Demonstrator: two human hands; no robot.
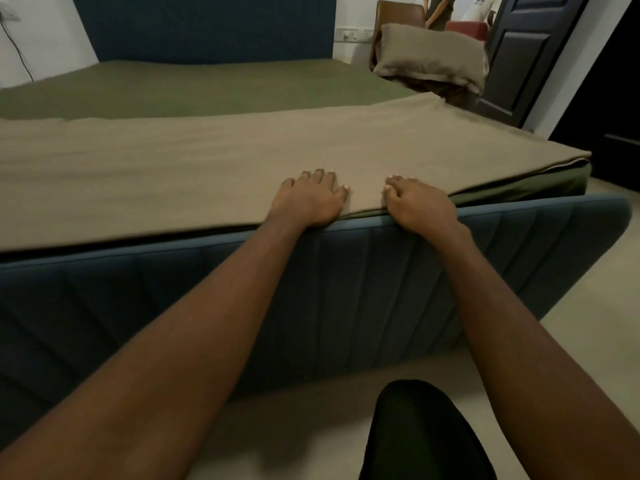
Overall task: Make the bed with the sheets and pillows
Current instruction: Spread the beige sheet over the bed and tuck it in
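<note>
A folded tan sheet (207, 168) lies across the foot end of the bed, over a green fitted sheet (214, 81) that covers the mattress. My left hand (311, 199) lies flat on the tan sheet's near edge with its fingers spread. Just to its right, my right hand (419, 206) rests on the same edge, fingers slightly bent; whether it pinches the cloth I cannot tell. A tan pillow (433, 57) sits on a brown chair (398, 12) beyond the bed's far right corner.
The blue padded footboard (346, 289) runs between me and the mattress. A blue headboard (207, 26) stands at the far end. A dark door (526, 53) is open at the right, with two people visible behind the chair. Pale floor lies to the right.
</note>
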